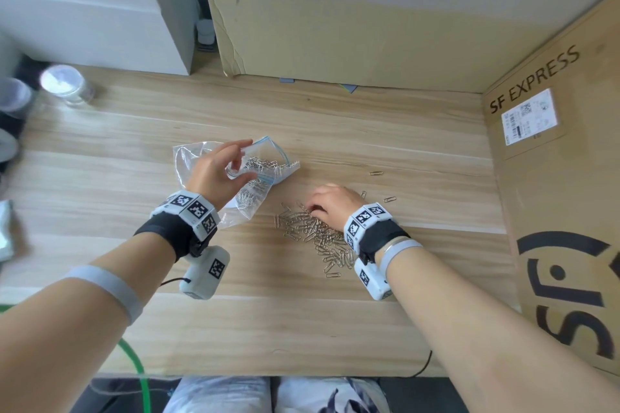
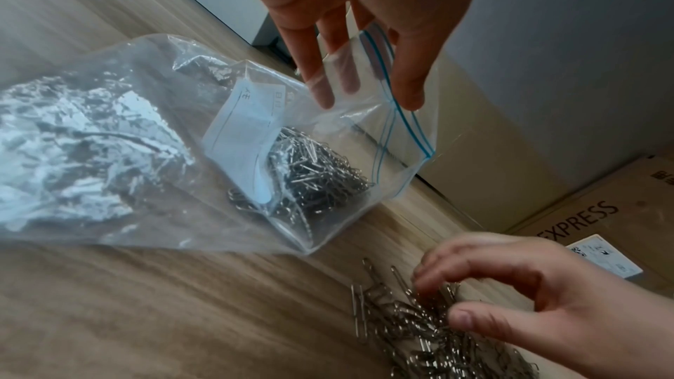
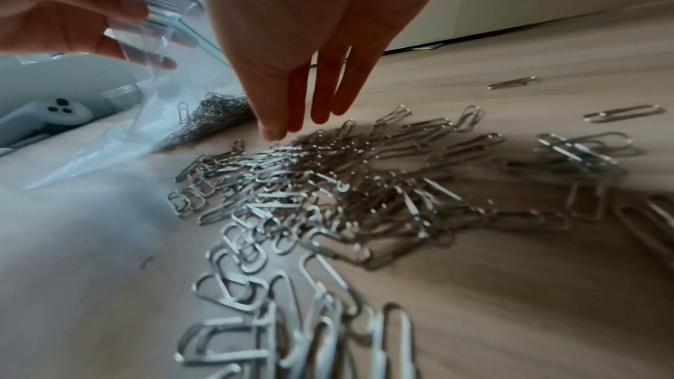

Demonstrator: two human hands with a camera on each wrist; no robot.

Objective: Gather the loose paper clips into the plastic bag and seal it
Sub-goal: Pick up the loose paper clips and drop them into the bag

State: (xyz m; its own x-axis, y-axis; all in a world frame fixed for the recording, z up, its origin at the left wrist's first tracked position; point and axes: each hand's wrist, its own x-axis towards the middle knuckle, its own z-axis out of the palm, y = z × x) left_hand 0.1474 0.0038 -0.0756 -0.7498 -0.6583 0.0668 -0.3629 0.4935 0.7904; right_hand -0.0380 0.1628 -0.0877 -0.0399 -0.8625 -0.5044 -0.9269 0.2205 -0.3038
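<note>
On the desk, the limp, slippery plastic bag is pinched at its zip rim by the left hand. The light, snag-prone paper clips are best raked up in bunches; the right hand seems loosely curled over them, its grip unclear.

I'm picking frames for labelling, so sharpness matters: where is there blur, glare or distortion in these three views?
Head view: wide-angle bending at the edges, the jar at far left smeared, the clips small but crisp. Left wrist view: glare whitens the bag, and the right hand is soft. Right wrist view: the nearest clips and the right hand's fingers are blurred, and the left hand is hazy.
</note>
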